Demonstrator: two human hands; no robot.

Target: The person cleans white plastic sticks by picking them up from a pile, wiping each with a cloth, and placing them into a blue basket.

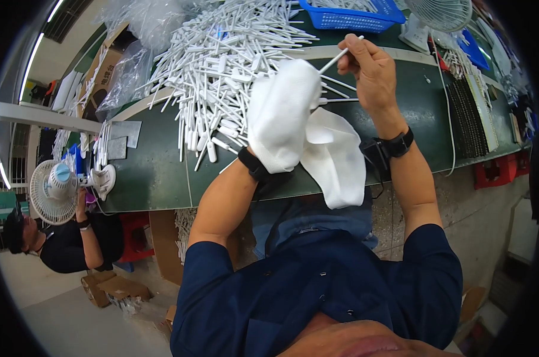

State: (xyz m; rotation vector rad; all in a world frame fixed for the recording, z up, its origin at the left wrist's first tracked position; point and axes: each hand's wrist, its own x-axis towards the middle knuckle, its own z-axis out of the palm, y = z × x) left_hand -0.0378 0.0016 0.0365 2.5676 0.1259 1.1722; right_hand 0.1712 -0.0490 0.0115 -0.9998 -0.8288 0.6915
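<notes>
A white cloth (284, 113) covers my left hand, hiding the fingers; the bundle has the rounded shape of a closed hand gripping the cloth. Part of the cloth hangs toward the table's near edge. My right hand (370, 71) pinches the upper end of a thin white plastic stick (336, 59). Its lower end meets the cloth bundle, and whether it goes inside the folds I cannot tell. Just left of and beyond the cloth lies a large heap of white plastic sticks (222, 65), several of them with wider, flat ends.
A blue basket (355, 19) holds more white pieces beyond my right hand. Fans stand at the far right (441, 13) and left (54, 184). A cable (451, 119) crosses the green table (415, 143). Another person (73, 241) sits at the left.
</notes>
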